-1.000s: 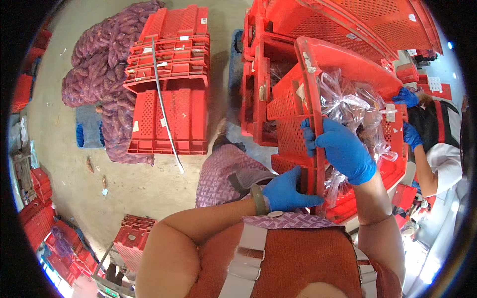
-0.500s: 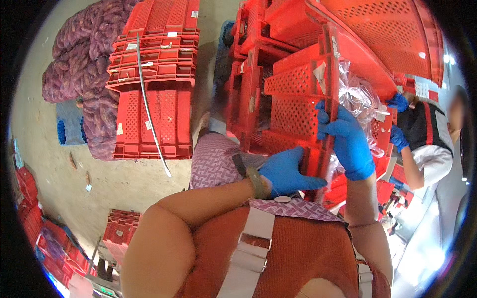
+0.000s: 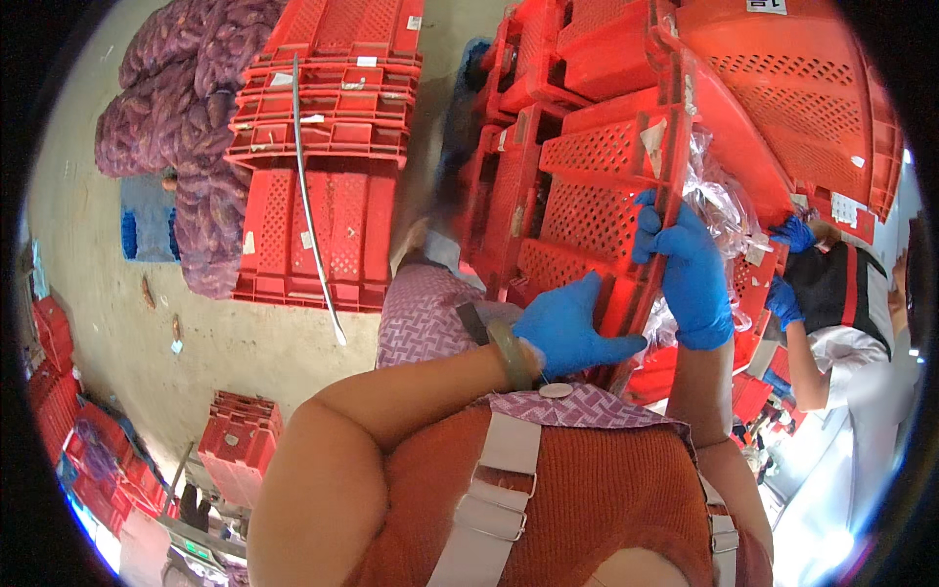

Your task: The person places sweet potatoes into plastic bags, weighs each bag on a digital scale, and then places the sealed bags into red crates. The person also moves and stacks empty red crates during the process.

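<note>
My two hands, both in blue gloves, hold a red plastic crate with perforated walls, tilted in front of me. My right hand wraps its fingers over the crate's rim, thumb side toward me. Lower down, my left hand grips the near corner, its thumb stretched toward the right and the fingers against the wall. Clear crinkled plastic film shows just past the rim beside my right hand. What lies under the film is hidden.
Stacked red crates stand at the left, a pale strip across them. Behind are purple mesh sacks of produce and a blue pallet. More crates rise at the far right. A co-worker in blue gloves is at the right.
The view has shifted slightly, so the surroundings sit a little farther right. Both hands keep their grip on the crate. The co-worker's head has moved farther out toward the right rim.
</note>
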Demonstrator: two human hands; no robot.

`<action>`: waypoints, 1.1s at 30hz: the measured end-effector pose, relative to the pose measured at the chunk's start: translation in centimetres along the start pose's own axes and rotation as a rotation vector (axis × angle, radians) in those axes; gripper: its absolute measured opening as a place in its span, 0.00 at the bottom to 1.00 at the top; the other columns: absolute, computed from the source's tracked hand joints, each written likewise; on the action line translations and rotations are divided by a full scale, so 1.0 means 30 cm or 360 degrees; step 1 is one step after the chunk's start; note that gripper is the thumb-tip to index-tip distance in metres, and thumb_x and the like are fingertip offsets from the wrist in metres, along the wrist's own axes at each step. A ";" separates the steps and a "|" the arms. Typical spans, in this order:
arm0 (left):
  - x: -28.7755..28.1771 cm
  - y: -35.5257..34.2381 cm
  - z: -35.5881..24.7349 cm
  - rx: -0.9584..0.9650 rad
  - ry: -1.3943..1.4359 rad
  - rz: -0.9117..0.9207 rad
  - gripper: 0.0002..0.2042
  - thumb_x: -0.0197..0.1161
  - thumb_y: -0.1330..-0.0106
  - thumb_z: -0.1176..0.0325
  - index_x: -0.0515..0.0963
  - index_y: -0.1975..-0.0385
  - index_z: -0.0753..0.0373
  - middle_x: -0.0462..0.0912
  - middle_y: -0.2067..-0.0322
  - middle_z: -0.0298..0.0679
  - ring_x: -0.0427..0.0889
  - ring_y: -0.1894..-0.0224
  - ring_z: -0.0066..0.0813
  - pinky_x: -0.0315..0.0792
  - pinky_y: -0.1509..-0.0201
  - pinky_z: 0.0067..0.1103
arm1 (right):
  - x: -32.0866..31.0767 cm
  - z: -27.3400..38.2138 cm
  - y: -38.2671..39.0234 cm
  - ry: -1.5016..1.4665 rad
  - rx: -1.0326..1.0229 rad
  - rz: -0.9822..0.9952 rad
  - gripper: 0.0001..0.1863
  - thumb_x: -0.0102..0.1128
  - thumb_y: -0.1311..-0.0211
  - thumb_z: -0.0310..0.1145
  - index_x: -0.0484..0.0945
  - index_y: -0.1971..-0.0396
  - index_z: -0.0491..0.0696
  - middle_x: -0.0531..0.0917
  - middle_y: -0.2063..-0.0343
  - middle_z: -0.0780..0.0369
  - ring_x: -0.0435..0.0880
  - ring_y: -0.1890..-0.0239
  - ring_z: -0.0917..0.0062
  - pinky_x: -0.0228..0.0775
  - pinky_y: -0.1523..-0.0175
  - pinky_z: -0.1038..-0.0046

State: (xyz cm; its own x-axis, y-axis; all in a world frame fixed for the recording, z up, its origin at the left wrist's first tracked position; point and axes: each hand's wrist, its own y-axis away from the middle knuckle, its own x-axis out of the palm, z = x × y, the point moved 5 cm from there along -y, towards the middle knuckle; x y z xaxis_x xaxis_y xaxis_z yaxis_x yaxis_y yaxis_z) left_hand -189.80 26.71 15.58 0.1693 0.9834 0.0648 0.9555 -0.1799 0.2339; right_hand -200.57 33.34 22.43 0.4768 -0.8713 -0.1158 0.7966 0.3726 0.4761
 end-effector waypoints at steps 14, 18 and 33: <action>0.019 -0.008 0.005 -0.0101 0.0120 -0.0056 0.35 0.63 0.59 0.42 0.67 0.60 0.69 0.75 0.65 0.56 0.76 0.61 0.49 0.70 0.59 0.33 | 0.000 0.024 -0.019 0.0288 -0.0046 -0.0138 0.17 0.47 0.56 0.27 0.69 0.63 0.40 0.71 0.78 0.64 0.69 0.78 0.80 0.64 0.72 0.79; 0.043 -0.003 0.042 -0.0068 0.0100 -0.0128 0.36 0.63 0.59 0.41 0.68 0.60 0.68 0.75 0.66 0.56 0.76 0.61 0.50 0.70 0.60 0.34 | 0.002 -0.006 -0.009 0.0268 -0.0043 -0.0119 0.15 0.47 0.55 0.27 0.69 0.64 0.41 0.70 0.80 0.66 0.67 0.81 0.82 0.62 0.75 0.80; 0.034 0.013 0.047 -0.0003 0.0056 -0.0056 0.32 0.62 0.53 0.45 0.69 0.61 0.70 0.77 0.67 0.52 0.77 0.65 0.41 0.70 0.61 0.30 | 0.010 -0.068 -0.014 0.0279 -0.0214 -0.0120 0.15 0.48 0.52 0.27 0.71 0.62 0.40 0.75 0.75 0.63 0.72 0.77 0.80 0.66 0.69 0.78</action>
State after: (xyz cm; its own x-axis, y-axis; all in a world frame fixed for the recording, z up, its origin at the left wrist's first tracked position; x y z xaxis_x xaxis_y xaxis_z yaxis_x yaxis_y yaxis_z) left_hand -188.91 27.67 14.35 0.1269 0.9878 0.0903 0.9603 -0.1452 0.2382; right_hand -200.00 33.58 20.43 0.4620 -0.8340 -0.3016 0.8691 0.3581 0.3413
